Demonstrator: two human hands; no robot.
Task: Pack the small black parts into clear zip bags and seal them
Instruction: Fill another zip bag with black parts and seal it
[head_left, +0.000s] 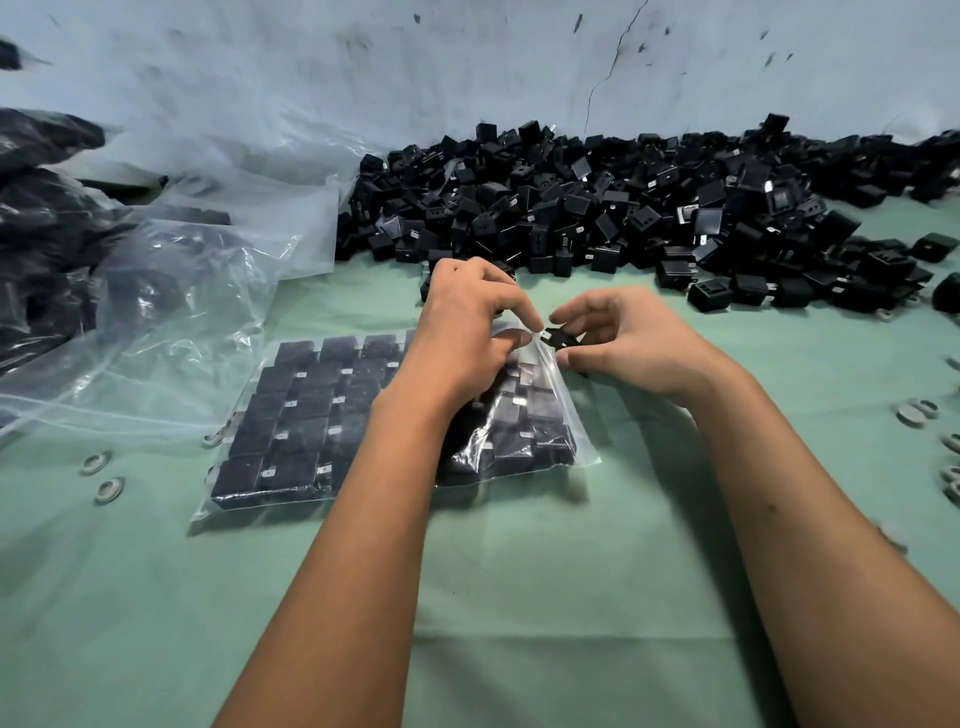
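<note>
Both hands pinch: left grip (467, 332) the crinkly clear bag (550, 441), right grip (618, 338) a boxy black part (560, 339).

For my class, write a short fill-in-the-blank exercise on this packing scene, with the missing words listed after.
1. The zip bag lies on a ____ table cover.
2. The right hand pinches a small ____ part.
3. The loose pile of parts lies against the ____ at the back.
4. The left hand holds the bag's ____ end.

Missing words: green; black; wall; open

Filled zip bag (322, 415) centre on table (519, 597); loose parts pile (649, 208) behind; empty bags (208, 249) left.
</note>
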